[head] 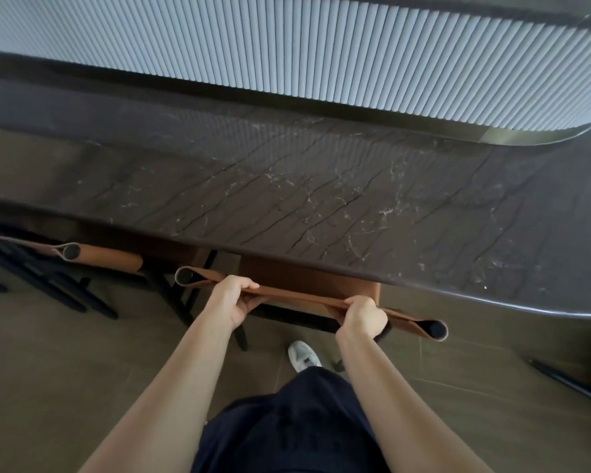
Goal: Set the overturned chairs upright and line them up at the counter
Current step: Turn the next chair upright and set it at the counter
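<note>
Upright chair (301,297) placed at desk (321,199), seat tucked under edge, front pointed toward desk. Backrest top gripped by left hand (231,302) and right hand (364,319), fingers curled over it. Backrest long axis laid left-right, nearly along desk edge. Second chair (99,257) just beside, on left.

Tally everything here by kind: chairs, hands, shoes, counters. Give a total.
Brown-backed chairs: 2, held chair, left chair
Hands: 2, left hand, right hand
White shoe: 1
Dark marble counter: 1
Total: 6
</note>
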### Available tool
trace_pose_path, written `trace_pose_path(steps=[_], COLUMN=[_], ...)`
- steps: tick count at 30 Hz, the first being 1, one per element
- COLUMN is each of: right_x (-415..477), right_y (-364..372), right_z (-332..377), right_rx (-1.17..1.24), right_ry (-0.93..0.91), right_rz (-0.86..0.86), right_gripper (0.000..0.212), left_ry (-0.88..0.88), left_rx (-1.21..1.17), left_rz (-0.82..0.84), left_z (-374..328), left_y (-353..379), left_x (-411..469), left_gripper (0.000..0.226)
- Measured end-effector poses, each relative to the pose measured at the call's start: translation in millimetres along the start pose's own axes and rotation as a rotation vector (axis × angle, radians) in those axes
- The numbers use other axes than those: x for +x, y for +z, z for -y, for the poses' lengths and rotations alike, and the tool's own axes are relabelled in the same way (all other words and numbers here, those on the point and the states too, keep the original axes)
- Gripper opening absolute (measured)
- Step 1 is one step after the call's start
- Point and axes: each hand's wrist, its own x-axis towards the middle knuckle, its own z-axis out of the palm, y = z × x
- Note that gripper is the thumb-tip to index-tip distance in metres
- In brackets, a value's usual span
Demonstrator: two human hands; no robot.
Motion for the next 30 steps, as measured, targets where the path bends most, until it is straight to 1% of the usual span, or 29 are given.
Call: trace_pose_path(steps=[2, 6, 10, 13, 16, 20, 26, 30], right_x=[-0.8, -1.7, -2.8, -1.3, 0.4, 0.1, -3.0, -2.7], right_y=[-3.0, -4.3, -8.7, -11.7, -14.1, -18.2, -18.8, -21.5], right_z=[1.4, 1.2, 1.9, 1.2, 3.7, 4.6, 7.9, 6.9], right_rx=[-0.018, -0.015, 0.002, 0.011, 0.016, 0.027, 0.077, 0.073], right_ry=[0.006, -0.003, -0.018, -0.027, -0.031, -0.034, -0.036, -0.044], right_rz=[0.025, 0.052, 0.115, 0.165, 0.198, 0.233, 0.248, 0.285], right_gripper=[0.03, 0.011, 0.011, 0.023, 0.023, 0.034, 0.028, 0.019], left_ry=[-0.001, 0.002, 0.008, 0.006, 0.005, 0.001, -0.007, -0.03], left_rx=[-0.01, -0.007, 0.001, 0.0, -0.014, -0.026, -0.065, -0.049], left_rz=[0.007, 0.01, 0.026, 0.041, 0.058, 0.072, 0.104, 0.134], left_z=[0.3, -0.9, -0.7, -0.1, -0.8, -0.5, -0.7, -3.7], left_y=[1.6, 1.5, -1.0, -0.9, -0.8, -2.2, -3.6, -6.8], left_x=[-2.8, -4.7, -7.4, -7.3, -8.4, -9.2, -11.9, -14.8], left_gripper=[0.022, 0.021, 0.02, 0.019, 0.019, 0.018, 0.018, 0.018])
